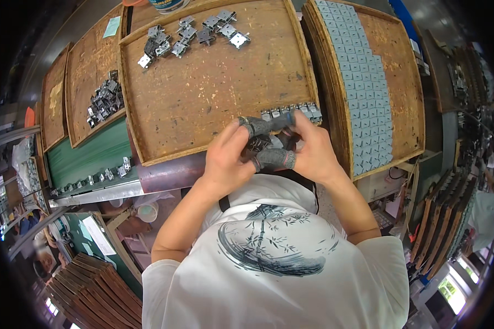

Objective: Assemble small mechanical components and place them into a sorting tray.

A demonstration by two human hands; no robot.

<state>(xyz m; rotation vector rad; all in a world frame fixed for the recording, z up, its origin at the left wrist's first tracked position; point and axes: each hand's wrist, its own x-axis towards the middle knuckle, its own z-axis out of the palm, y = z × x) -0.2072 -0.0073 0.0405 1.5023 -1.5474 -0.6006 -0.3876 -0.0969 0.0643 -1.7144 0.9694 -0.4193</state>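
Observation:
My left hand point(228, 156) and my right hand point(315, 151) meet over the near right edge of a wooden tray point(203, 104). Dark grey coverings wrap the fingertips of both. Between them they grip a small silvery metal part point(271, 142), mostly hidden by the fingers, so its exact kind is unclear. Just beyond my right hand, a row of similar metal parts point(308, 111) lines the tray's right corner. Loose bracket-like metal pieces point(186, 34) lie scattered at the tray's far side.
To the right, a stacked wooden tray point(403, 71) carries close rows of flat grey pieces point(368, 104). On the left, another tray holds a heap of metal parts point(105, 100). Several parts stand along a green conveyor belt point(88, 159). Wooden boards point(93, 290) are stacked at lower left.

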